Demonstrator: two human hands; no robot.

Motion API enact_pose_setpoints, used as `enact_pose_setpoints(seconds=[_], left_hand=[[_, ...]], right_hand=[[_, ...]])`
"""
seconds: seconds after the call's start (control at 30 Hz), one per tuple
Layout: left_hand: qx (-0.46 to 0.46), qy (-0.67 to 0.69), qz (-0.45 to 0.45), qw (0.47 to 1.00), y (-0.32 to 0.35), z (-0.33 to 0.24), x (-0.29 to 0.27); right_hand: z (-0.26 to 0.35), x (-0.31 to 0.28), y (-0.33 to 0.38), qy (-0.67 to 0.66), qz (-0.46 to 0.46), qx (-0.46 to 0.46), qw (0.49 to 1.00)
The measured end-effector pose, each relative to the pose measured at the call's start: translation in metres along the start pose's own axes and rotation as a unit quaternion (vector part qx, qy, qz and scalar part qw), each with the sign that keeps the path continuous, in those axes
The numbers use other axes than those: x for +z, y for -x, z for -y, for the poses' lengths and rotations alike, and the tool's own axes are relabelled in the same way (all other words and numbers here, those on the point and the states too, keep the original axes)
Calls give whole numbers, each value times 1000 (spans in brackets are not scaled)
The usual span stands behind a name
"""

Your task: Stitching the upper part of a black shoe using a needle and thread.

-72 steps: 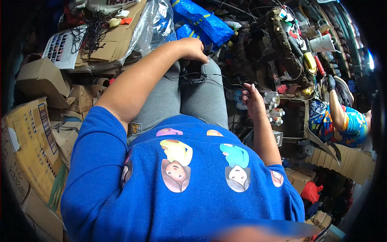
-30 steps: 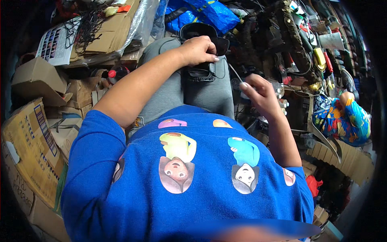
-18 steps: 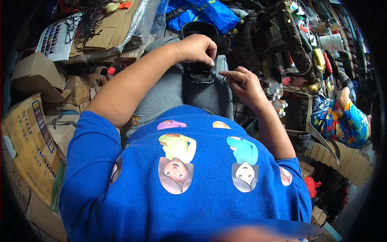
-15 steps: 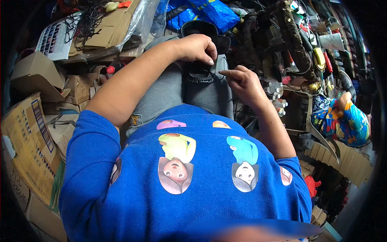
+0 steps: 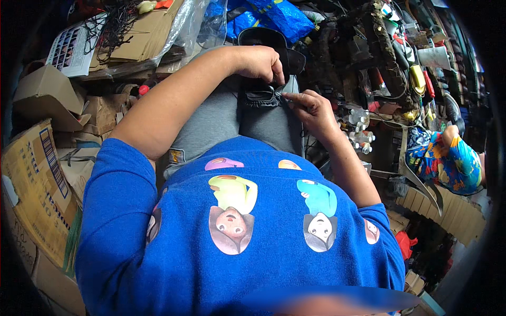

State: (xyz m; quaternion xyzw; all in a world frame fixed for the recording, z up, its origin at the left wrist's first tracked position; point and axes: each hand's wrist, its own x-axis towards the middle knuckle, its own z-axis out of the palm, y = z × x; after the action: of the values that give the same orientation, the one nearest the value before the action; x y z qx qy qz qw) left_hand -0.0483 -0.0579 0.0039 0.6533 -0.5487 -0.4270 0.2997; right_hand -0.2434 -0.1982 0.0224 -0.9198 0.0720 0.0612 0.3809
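A black leather-like piece (image 5: 262, 100) with a looped opening and a ridged, frayed-looking edge lies over my grey-trousered thigh. More black, rounded parts (image 5: 295, 61) show beyond my left hand; whether they belong to the same piece I cannot tell. My left hand (image 5: 260, 62) is bent over it from above, thumb and fingers closed and pointing down at its right side. What they pinch is hidden. Just right of the edge, my right hand (image 5: 314, 109) has its forefinger forward and the other fingers curled, its tip meeting the piece; anything thin held there is too small to make out.
Cardboard boxes (image 5: 45, 97) and flattened cartons (image 5: 39, 195) crowd the left side. Blue plastic sheeting (image 5: 274, 21) lies beyond my knees. Plastic bottles (image 5: 360, 134) and a cluttered rack (image 5: 390, 58) stand at right. Another person in a colourful shirt (image 5: 453, 163) is at far right.
The right hand has shifted slightly left and closer to the black piece. Its looped opening shows more openly now. The left hand stays nearly in place.
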Motion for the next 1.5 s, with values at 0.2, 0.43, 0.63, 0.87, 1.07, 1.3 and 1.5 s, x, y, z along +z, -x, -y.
enact_pose_setpoints(seconds=[0.2, 0.43, 0.63, 0.87, 1.07, 1.3, 1.5], left_hand=[[14, 3, 5, 1000, 1, 2, -2], [46, 15, 2, 999, 1, 7, -1], [42, 24, 13, 999, -1, 10, 0], [45, -13, 1, 999, 4, 13, -1], [39, 2, -29, 999, 1, 16, 3], [129, -73, -240, 959, 21, 12, -10], [52, -118, -332, 934, 82, -10, 31]], right_hand=[[4, -14, -13, 43, 27, -23, 998], [11, -21, -18, 33, 51, -20, 998], [6, -11, -17, 87, 17, -93, 992], [-19, -13, -27, -85, 71, 10, 994], [-15, -8, -34, -149, 92, 3, 984], [5, -7, -33, -60, 35, -35, 997], [5, 3, -12, 138, -38, -106, 984]])
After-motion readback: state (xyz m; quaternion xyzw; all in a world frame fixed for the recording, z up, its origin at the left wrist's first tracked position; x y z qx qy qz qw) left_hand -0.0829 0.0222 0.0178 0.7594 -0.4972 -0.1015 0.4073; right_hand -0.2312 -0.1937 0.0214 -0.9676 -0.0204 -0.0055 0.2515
